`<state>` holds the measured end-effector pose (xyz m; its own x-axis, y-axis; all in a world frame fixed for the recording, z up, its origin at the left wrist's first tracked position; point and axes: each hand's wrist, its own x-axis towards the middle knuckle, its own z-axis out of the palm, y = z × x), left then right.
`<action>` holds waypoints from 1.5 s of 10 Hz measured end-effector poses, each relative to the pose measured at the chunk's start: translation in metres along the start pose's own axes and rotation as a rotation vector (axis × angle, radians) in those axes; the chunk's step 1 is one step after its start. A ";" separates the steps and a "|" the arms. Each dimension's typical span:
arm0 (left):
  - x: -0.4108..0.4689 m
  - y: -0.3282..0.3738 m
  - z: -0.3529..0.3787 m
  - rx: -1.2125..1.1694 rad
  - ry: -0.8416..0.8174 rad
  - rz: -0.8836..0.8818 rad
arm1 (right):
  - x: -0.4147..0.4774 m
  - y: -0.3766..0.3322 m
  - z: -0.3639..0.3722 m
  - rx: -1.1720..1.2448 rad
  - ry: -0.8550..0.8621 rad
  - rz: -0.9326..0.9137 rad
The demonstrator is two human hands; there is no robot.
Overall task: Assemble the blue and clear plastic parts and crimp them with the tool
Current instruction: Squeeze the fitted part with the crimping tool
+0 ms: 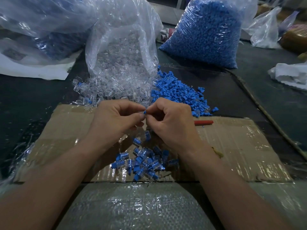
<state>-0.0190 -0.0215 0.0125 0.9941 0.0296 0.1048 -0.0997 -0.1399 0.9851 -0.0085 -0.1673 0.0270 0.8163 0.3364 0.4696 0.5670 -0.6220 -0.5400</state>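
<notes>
Standing beside the worktop (33, 100), I see the job well under way but nowhere near its end. Both hands are raised just above a taped cardboard sheet (232, 141). The left hand (116, 118) has its fingers curled in, with thumb and forefinger closed on a small blue part (144, 112). The right hand (169, 120) meets it from the other side, its fingertips pinching the same piece. Whether a clear shell is already round that part I cannot tell, since the fingers cover most of it; my guess is that the two halves are being pushed together. On the cardboard below the wrists lies a heap of joined pieces (144, 160), blue inserts seated in clear housings, which is the work done so far. Whether those have been crimped I cannot say. A red-handled tool (203, 122) lies on the cardboard just beside the right hand, untouched by either hand, so the crimping of this piece looks to be ahead. What is left is plainly the larger share. A loose spill of clear parts (103, 90) pours out of an open clear bag (121, 44) beyond the hands. A mound of loose blue parts (179, 92) sits next to it, and a full bag of blue parts (207, 30) stands behind.
</notes>
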 end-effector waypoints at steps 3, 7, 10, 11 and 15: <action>0.002 0.000 -0.004 -0.199 -0.029 -0.025 | 0.002 0.006 0.000 0.239 0.010 0.007; 0.001 0.003 -0.004 -0.254 -0.045 -0.078 | 0.002 0.016 0.000 0.388 -0.102 -0.002; 0.002 0.003 -0.006 -0.321 -0.124 -0.114 | 0.002 0.018 -0.006 0.307 -0.031 -0.046; 0.002 0.003 -0.006 -0.309 -0.142 -0.108 | 0.002 0.017 -0.007 0.289 -0.023 -0.062; 0.002 0.001 -0.006 -0.291 -0.136 -0.088 | 0.001 0.013 -0.010 0.228 -0.020 -0.076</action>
<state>-0.0178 -0.0160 0.0146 0.9942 -0.1062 0.0177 -0.0019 0.1469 0.9892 -0.0010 -0.1821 0.0274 0.7711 0.3911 0.5025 0.6353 -0.4196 -0.6483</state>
